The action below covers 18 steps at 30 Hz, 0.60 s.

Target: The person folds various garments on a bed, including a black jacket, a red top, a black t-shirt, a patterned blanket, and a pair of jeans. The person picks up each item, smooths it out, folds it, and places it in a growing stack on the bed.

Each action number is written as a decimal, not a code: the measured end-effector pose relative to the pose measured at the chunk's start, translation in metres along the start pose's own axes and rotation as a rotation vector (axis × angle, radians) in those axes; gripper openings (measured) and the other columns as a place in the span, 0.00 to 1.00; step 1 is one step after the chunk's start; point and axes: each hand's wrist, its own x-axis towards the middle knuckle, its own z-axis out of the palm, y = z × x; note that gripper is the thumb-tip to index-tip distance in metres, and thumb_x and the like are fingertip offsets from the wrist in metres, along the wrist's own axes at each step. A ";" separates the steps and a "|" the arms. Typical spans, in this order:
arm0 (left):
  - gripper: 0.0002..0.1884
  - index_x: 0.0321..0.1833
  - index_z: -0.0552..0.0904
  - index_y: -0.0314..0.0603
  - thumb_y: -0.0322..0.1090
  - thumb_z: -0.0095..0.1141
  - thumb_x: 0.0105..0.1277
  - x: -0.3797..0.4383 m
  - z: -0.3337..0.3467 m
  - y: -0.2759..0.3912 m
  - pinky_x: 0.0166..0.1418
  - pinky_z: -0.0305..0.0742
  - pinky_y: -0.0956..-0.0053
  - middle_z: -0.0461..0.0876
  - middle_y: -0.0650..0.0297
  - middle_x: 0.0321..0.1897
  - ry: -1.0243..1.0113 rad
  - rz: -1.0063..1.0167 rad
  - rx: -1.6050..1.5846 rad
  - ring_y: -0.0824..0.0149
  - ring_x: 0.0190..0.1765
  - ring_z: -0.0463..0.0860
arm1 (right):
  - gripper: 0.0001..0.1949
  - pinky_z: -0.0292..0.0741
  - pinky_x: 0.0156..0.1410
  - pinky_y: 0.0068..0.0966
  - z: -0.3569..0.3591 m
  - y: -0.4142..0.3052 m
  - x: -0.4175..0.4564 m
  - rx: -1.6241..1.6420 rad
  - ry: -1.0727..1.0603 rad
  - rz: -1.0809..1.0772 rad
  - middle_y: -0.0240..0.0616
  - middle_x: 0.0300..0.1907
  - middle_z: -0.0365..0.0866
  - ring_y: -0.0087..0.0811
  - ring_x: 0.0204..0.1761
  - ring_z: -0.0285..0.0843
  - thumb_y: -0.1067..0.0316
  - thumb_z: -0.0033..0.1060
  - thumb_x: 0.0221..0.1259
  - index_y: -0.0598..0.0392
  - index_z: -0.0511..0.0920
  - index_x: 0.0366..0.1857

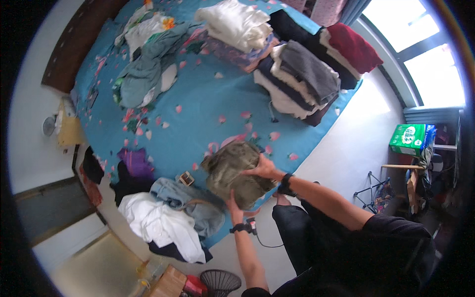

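Observation:
A folded olive-green garment (233,167) lies near the edge of the bed, between my two hands. My right hand (262,167) grips its right side, thumb spread across the top. At its lower edge, my left hand (233,208) holds the cloth, with the fingers partly hidden beneath it. Just left of the garment are blue denim clothing (200,215) and a small framed object (186,178). A rumpled white garment (159,219) lies beyond the denim.
Folded clothes with a grey one (308,70) on top, a white pile (237,22) and a red garment (352,46) sit across the bed (200,122). Crumpled teal clothing (148,70) lies farther left, a purple cloth (136,163) nearer. A black wire basket (220,282) stands on the floor.

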 end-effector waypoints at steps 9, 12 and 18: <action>0.38 0.76 0.69 0.33 0.50 0.66 0.70 -0.036 0.009 0.009 0.73 0.67 0.65 0.70 0.59 0.74 -0.157 0.017 0.192 0.62 0.70 0.72 | 0.43 0.69 0.74 0.32 -0.010 0.071 -0.027 0.431 -0.176 -0.153 0.36 0.66 0.80 0.29 0.66 0.75 0.55 0.83 0.54 0.59 0.69 0.73; 0.34 0.69 0.76 0.36 0.42 0.72 0.62 -0.019 0.069 0.088 0.68 0.73 0.62 0.79 0.55 0.64 -0.338 0.483 0.625 0.57 0.64 0.78 | 0.45 0.68 0.75 0.34 -0.066 -0.002 -0.063 0.491 -0.011 -0.268 0.39 0.67 0.77 0.32 0.68 0.73 0.60 0.85 0.48 0.60 0.67 0.72; 0.50 0.75 0.66 0.33 0.45 0.81 0.52 -0.028 0.422 0.293 0.73 0.68 0.60 0.74 0.52 0.70 -0.667 0.838 1.003 0.57 0.69 0.74 | 0.42 0.70 0.73 0.33 -0.275 -0.148 -0.022 0.625 0.455 -0.688 0.39 0.64 0.78 0.32 0.64 0.75 0.57 0.81 0.49 0.61 0.69 0.69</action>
